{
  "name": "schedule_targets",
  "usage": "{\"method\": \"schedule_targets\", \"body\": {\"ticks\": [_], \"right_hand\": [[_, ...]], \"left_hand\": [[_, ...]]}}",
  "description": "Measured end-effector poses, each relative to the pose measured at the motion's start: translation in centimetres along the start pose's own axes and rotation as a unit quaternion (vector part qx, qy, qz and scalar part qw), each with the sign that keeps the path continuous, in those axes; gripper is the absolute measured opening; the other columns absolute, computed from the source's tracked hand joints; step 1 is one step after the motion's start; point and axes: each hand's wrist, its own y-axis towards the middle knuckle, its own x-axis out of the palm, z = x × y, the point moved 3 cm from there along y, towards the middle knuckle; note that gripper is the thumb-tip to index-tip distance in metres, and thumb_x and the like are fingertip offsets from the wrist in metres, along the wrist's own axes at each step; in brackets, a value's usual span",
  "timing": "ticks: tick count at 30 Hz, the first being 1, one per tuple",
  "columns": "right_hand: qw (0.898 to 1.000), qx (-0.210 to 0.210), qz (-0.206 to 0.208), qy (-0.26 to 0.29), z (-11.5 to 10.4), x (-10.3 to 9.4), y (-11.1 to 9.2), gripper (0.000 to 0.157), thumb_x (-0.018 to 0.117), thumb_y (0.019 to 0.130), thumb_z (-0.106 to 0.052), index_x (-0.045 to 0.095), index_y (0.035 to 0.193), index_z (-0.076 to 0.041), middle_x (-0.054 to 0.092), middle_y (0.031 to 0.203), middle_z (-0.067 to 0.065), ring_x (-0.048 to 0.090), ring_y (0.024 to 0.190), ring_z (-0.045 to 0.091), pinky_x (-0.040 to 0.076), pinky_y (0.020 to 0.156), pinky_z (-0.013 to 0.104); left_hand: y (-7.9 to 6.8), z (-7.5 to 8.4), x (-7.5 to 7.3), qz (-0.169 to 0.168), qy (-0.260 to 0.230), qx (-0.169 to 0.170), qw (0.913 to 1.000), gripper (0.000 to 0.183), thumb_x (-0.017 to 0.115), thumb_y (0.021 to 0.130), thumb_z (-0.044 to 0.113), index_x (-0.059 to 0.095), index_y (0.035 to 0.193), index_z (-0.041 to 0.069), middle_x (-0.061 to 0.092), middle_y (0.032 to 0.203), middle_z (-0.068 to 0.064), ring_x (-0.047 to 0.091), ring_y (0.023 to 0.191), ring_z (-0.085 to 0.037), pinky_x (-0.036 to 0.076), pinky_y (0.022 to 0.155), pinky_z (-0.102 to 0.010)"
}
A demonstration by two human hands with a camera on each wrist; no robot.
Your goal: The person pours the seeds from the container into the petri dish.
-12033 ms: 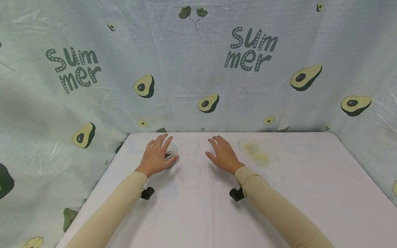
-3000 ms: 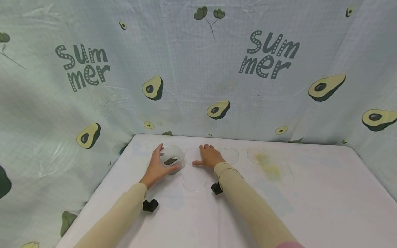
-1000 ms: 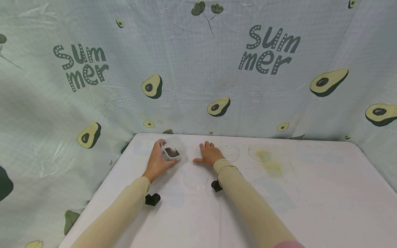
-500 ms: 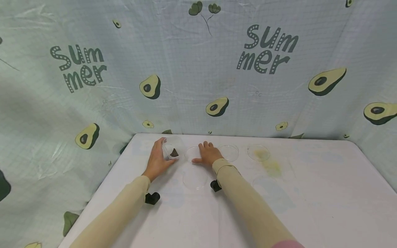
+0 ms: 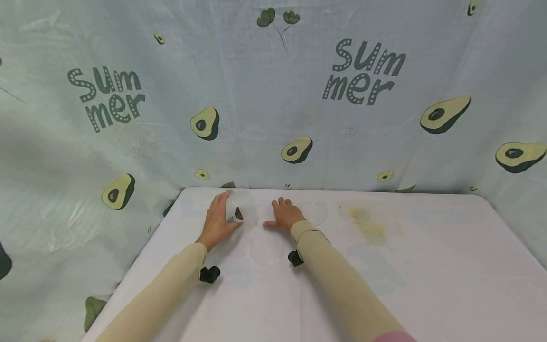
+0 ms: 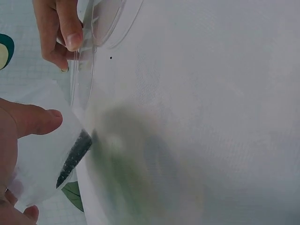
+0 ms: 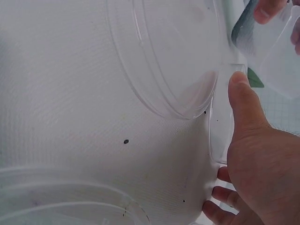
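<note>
My left hand [image 5: 217, 223] grips a translucent plastic container [image 5: 244, 202] at the far left of the table, thumb on the near side. The container is tipped, and small dark grains [image 6: 72, 161], seed-like, are heaped in its lower corner in the left wrist view. Beside it, my right hand [image 5: 287, 217] holds the rim of a clear round dish [image 5: 259, 216], thumb near and fingers farther back. That dish appears nearly edge-on in the right wrist view. Whether any grains lie in it I cannot tell. Nearer me lies another clear dish [image 7: 178, 51].
Two more clear dishes stand to the right, one [image 5: 316, 224] beside my right hand and one [image 5: 348, 220] near a yellow stain [image 5: 373, 231]. A few dark specks [image 7: 126, 141] dot the white tablecloth. A printed curtain [image 5: 252, 95] hangs behind the table.
My left hand, earlier open beside the container, has lifted and tipped it, and the grains have slid into a corner. My right hand has moved left onto the dish rim, staying there lately.
</note>
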Motion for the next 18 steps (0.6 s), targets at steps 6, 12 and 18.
{"method": "schedule_targets", "body": {"ticks": [6,12,18], "right_hand": [[1.000,-0.005,0.004,0.000,-0.1,0.7,0.1,0.080,0.062,0.082,-0.064,0.046,0.135,-0.006,0.051,0.129,0.013,0.052,0.116,0.027,0.051,0.096,0.040],[1.000,-0.006,0.008,-0.001,-0.2,0.4,-0.1,0.080,0.061,0.083,-0.064,0.046,0.135,-0.005,0.051,0.128,0.014,0.053,0.115,0.028,0.051,0.094,0.041],[1.000,-0.003,0.007,-0.005,-0.1,-0.2,-0.4,0.079,0.060,0.083,-0.064,0.047,0.134,-0.005,0.051,0.127,0.013,0.053,0.114,0.027,0.053,0.092,0.040]], "left_hand": [[-0.2,-0.1,0.3,0.004,0.015,0.018,0.9997,0.090,0.085,0.070,0.006,0.035,0.145,0.008,0.040,0.142,-0.019,0.039,0.133,-0.038,0.032,0.107,-0.061],[0.1,0.4,0.3,0.002,0.031,0.029,0.9991,0.089,0.083,0.071,0.005,0.034,0.146,0.009,0.039,0.144,-0.019,0.039,0.134,-0.037,0.032,0.107,-0.061],[0.5,1.0,0.2,0.000,0.043,0.038,0.9983,0.088,0.083,0.070,0.003,0.037,0.145,0.010,0.039,0.144,-0.018,0.041,0.133,-0.036,0.034,0.105,-0.062]]}}
